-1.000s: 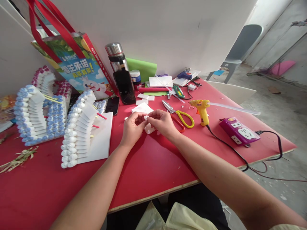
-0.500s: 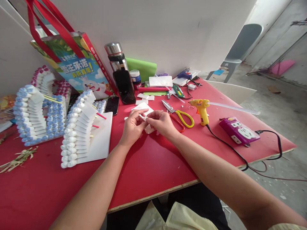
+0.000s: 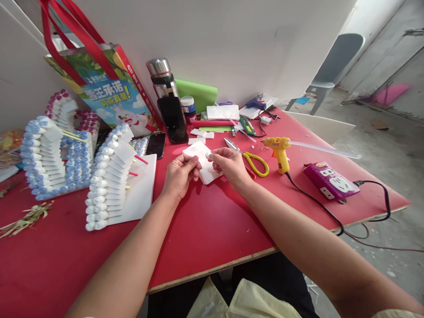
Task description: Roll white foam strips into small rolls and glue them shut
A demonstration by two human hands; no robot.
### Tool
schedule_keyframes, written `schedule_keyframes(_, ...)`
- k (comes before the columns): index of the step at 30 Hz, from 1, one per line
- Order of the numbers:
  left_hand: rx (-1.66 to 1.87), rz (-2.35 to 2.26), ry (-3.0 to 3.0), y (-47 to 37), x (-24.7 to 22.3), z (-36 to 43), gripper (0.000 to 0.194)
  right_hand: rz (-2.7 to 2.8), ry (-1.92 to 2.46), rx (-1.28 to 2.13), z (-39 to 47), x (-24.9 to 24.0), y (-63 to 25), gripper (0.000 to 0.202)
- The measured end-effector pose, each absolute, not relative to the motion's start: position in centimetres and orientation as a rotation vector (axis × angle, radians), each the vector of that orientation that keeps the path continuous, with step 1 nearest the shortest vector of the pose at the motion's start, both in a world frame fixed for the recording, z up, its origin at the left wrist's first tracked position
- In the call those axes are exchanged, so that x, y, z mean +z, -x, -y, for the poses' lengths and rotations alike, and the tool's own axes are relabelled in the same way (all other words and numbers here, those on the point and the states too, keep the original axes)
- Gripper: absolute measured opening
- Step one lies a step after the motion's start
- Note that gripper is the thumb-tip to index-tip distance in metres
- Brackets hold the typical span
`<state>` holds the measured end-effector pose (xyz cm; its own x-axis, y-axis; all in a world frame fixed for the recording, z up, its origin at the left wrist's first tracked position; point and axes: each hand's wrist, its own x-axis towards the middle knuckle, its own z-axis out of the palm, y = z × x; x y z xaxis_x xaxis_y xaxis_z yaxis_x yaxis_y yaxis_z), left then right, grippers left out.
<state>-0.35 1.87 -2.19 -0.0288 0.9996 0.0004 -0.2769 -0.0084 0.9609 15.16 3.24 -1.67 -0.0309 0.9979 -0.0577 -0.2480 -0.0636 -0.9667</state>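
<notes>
"What's that right hand [image 3: 228, 163] holding?"

"It's pinching a small white piece [image 3: 208, 155] between thumb and fingertips, just above a stack of white sheets [image 3: 207, 172] that is lying on the red table [image 3: 212, 234]."

"And the left hand [image 3: 183, 173]?"

"It's lingering at the near left side of the sheets, thumb lying against curled fingers. Whether anything is sitting inside, I can't tell."

"What's lying beyond?"

"Scissors [image 3: 256, 164] are lying beside the right hand, partly hiding behind it, and a yellow glue gun [image 3: 281, 154] is standing past them, a clear stick poking out of its back."

"I'm wondering about the containers."

"A steel flask [image 3: 157, 67] is standing with its cap on, a black phone [image 3: 171, 117] standing in front. Next to it a jar [image 3: 188, 106] is wearing a white lid, so its contents aren't showing."

"And that printed bag [image 3: 117, 95]?"

"It's standing at the back, red handles rising; its sides are hiding whatever is within. At the far left, something orange [image 3: 9, 142] is showing through clear plastic, too blurred for naming."
</notes>
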Motion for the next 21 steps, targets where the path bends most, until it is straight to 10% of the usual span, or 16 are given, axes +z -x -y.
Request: schedule_keyframes(21, 1.381, -1.061, -1.141, 0.4, -2.32, -1.71, 0.034, 0.991, 1.025, 1.393, -3.17, -1.65, -15.08, 0.019)
